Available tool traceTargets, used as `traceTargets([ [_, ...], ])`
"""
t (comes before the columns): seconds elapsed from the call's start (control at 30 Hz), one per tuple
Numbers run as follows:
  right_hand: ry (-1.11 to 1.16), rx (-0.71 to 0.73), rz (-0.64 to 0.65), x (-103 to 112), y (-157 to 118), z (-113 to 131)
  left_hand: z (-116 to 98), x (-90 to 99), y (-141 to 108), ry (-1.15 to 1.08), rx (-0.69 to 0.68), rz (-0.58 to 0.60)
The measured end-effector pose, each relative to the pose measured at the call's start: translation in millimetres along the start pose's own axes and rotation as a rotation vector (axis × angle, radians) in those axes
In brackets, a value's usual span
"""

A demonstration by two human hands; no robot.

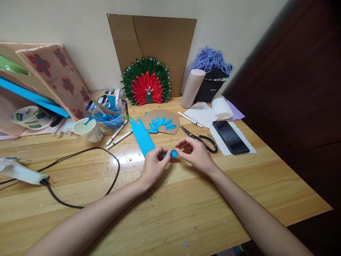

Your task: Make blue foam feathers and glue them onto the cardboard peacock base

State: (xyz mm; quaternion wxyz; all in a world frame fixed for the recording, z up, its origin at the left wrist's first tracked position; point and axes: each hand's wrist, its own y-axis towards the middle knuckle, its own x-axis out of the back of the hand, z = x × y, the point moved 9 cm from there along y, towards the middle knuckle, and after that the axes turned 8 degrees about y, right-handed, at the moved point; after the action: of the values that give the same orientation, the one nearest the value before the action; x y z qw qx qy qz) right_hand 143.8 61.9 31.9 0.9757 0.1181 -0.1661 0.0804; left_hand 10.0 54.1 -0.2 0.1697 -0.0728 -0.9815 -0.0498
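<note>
Between both hands is a small folded piece of blue paper (173, 153). My left hand (156, 161) pinches it with thumb and finger near its left part. At its right end, the thumb and forefinger of my right hand (195, 153) are closed on it. A wider blue paper strip (142, 137) with a jagged far end lies by my left hand, partly covered by it. Just beyond the hands rests a rounded cardboard piece (172, 115), bearing a fan of blue petals (162, 124). Black-handled scissors (198, 137) lie beyond my right hand.
A phone (230, 137) lies on white paper at right. Markers (117, 133), a paper cup (88, 129) and a tub of blue scraps (109, 119) stand left. A glue gun (21, 172) trails a looping cord (118, 167). A red-green petal fan (146, 83) leans on cardboard (160, 39).
</note>
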Motion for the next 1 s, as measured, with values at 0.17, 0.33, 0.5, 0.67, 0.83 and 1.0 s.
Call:
traceTargets([
  [0.17,-0.146,0.133,0.076,-4,-1,16,-6,-0.6,-1,0.034,-0.022,0.014],
  [0.33,-0.331,0.446,0.022,2,-7,45,11,-7.1,3,-0.252,0.175,0.082],
  [0.5,-0.48,0.649,0.074,-6,-17,52,14,-18.6,4,-0.484,0.332,0.282],
  [0.67,-0.508,0.638,0.076,-8,-16,48,9,-16.8,5,-0.502,0.342,0.344],
  [0.83,-0.355,0.418,0.013,1,-6,38,14,-16.6,6,-0.485,0.353,0.321],
  [1.0,0.01,0.105,0.025,0,2,8,15,-16.4,6,-0.491,0.38,0.292],
])
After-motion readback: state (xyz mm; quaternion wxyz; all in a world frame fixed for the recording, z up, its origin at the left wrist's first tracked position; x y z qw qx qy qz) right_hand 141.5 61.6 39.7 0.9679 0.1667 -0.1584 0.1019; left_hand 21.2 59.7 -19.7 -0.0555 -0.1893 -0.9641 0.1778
